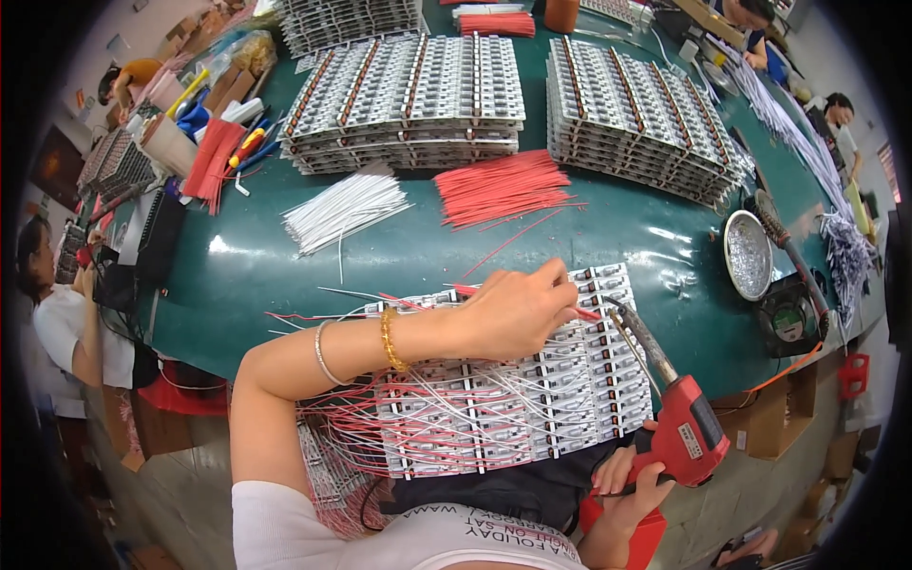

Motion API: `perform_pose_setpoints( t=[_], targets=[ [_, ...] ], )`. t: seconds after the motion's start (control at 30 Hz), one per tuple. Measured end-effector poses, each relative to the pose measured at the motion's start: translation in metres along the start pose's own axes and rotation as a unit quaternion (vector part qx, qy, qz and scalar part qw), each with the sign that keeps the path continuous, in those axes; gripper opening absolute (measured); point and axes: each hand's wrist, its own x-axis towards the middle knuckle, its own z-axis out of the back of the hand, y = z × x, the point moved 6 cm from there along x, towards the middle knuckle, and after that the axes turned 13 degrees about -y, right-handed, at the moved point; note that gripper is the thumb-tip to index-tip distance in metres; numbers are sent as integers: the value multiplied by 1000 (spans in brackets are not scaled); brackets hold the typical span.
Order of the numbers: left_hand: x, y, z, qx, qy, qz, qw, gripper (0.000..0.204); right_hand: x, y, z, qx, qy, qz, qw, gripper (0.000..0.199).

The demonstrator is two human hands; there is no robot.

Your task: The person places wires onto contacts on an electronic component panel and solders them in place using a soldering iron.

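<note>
My left hand point(518, 312) reaches across a panel of small white circuit boards point(570, 404), its fingers pinched round a red wire point(588, 313). The wire's end sticks out beyond the fingertips. In my right hand point(629, 482) is a red and black soldering gun point(686, 435). Its metal tip points up and left, close to the wire's end over the panel's far right part. Many red and white wires point(427, 418) trail from the panel toward the left. The panel's near edge lies over dark cloth on my lap.
Loose white wires point(347, 207) and red wires point(503, 190) lie on the green table point(247, 304). Behind them rise stacked board panels point(408, 95) and another stack point(636, 123). At the right are a round metal dish point(748, 255) and a small fan point(790, 318). Other people work nearby.
</note>
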Motion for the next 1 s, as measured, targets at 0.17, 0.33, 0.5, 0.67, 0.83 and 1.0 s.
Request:
perform_pose_setpoints(
  t=[0.17, 0.33, 0.5, 0.67, 0.83, 1.0],
  targets=[
    [10, -11, 27, 7, -139, -3, 990, 10, 1, -2, 5, 18, -15, -1, 1000, 60],
    [14, -25, 59, 8, -207, -58, 977, 9, 0, 6, 17, 43, -50, -15, 998, 73],
    [5, -25, 25, 23, -62, 36, 997, 13, -8, 11, 18, -18, -11, 10, 1000, 67],
    [6, -9, 14, -26, -80, 106, 991, 18, -21, 19, 22, -84, -11, -9, 996, 77],
    [-1, -1, 1, -36, -58, 137, 988, 19, -22, 16, 20, -129, -38, -32, 990, 86],
    [-2, 5, 0, -25, -47, 154, 987, 19, -19, 7, 16, -144, -35, -57, 987, 92]
  ],
)
